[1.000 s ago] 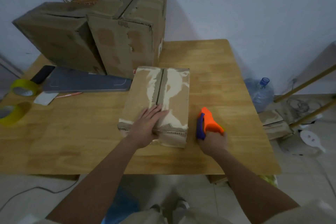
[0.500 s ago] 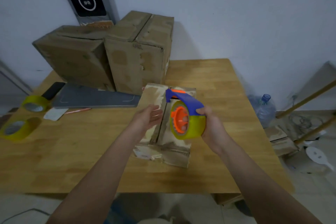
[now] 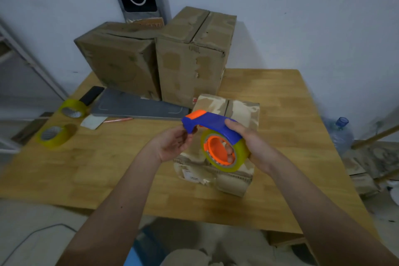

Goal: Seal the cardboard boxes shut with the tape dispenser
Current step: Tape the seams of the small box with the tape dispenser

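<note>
The tape dispenser (image 3: 212, 134), which a second ago was lying on the desk (image 3: 280, 114) to the right of the small box (image 3: 235, 110), is now being held in the air above that box. The right hand (image 3: 252, 147) is gripping it around the yellowish roll, thumb over the blue arm and fingers curled through the orange core. The left hand (image 3: 172, 147), which was pressing flat on the box top a second ago, is now lifted clear and its fingers (image 3: 186, 136) are pinching at the underside of the blue nose (whether they are holding the tape's free end cannot be told).

Judgement: the box is no longer being held down, and the person is probably finding or freeing the tape end before a strip is laid. No new tape is yet visible on the centre seam, so the sealing of this box appears not yet begun.

The small box is sitting near the desk's front edge, its top flaps closed and patched with old tape residue. Two large boxes (image 3: 190, 56) are standing side by side at the back, against the white wall (image 3: 302, 17). The wooden desk is also carrying a grey flat panel (image 3: 138, 107), a dark phone (image 3: 91, 95) and two spare tape rolls (image 3: 73, 109) at the left. A water bottle (image 3: 341, 129) is standing on the floor to the right.
</note>
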